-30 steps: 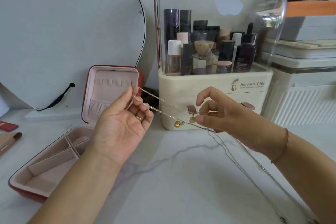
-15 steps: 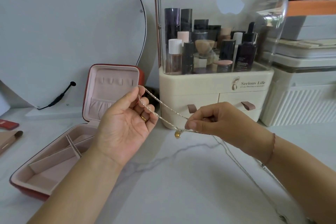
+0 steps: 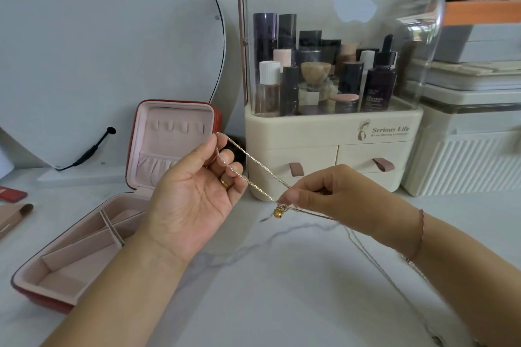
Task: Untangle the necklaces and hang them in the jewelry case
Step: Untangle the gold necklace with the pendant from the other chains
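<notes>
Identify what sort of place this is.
Probably a home vanity or dressing table: a large rounded mirror against the wall, a cream cosmetics organiser with a clear domed lid, and an open red jewellery case lined in pink.

Fine twisted-chain necklace (image 3: 267,169), drawn into a taut double strand between the left hand (image 3: 194,200) and the pinching right hand (image 3: 324,194). A small gold bead pendant (image 3: 278,213) hangs at the right-hand pinch. Thinner strands (image 3: 363,248) trail below the right forearm. Red, pink-lined jewelry case (image 3: 152,149) lies open at left on the table (image 3: 282,290), lid upright.
</notes>
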The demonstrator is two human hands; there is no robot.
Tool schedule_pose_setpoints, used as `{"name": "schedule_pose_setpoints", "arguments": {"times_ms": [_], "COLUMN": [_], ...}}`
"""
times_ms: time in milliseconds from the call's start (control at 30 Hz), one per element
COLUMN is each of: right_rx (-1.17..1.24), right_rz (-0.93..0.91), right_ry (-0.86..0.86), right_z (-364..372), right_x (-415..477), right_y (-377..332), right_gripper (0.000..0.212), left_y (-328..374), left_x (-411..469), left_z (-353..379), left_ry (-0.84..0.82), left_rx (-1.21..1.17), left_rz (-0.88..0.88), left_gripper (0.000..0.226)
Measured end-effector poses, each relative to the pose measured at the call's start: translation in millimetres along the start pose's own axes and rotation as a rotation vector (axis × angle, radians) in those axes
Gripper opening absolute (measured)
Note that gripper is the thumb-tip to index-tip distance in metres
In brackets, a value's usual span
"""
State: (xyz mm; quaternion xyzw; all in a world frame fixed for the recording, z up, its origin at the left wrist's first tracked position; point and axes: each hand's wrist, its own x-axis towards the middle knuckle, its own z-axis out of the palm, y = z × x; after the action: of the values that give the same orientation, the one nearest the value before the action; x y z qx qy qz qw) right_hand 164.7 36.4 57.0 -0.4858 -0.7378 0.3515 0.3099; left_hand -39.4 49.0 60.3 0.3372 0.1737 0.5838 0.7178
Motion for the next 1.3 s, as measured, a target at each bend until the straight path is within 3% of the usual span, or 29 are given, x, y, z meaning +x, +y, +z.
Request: {"name": "schedule_pose_setpoints", "arguments": {"times_ms": [67,200,533,667,967,1167,1233,1300], "right_rx": [-0.022,-0.003,0.282,0.351,0.427,0.453,0.468,0.478], "right_rz": [0.003,0.019,-0.005,-0.018,-0.033,-0.034,-0.025,-0.015], "right_ry": [-0.068,-0.162,0.013,0.056,-0.035,-0.016,0.008,0.035], "right_z": [0.6,1.0,-3.4,-4.5,-2.8,-4.1,-5.3,-7.7], "right_x": [-1.1,-3.0,1.5,1.2,1.1,-0.4,0.3,0.9], "right_y": [-2.4,-5.0,-0.9,-3.6,-4.9,-6.2,-5.4,-4.4], "right_gripper": [0.044,0.034,0.023,0.016,0.018,0.018,0.019,0.017], "left_y": [-0.3,0.8,-1.5,-12.2,-26.1,-20.3,-18.4,-16.8], "left_x": [0.1,-0.2,3.1,1.5,-10.6,-16.8,-17.7,-16.4], "left_z": [-0.1,0.4,-3.4,-4.4,5.5,14.0,14.1,10.9], "left_ry": [-0.005,-0.02,0.129,0.142,-0.037,-0.06,-0.064,-0.037], "left_rx": [0.005,0.001,0.082,0.311,0.639,0.795,0.827,0.854], "left_rz": [-0.001,-0.001,-0.021,-0.109,-0.224,-0.193,-0.173,-0.15], "left_gripper": [0.018,0.018,0.009,0.007,0.042,0.032,0.011,0.017]}}
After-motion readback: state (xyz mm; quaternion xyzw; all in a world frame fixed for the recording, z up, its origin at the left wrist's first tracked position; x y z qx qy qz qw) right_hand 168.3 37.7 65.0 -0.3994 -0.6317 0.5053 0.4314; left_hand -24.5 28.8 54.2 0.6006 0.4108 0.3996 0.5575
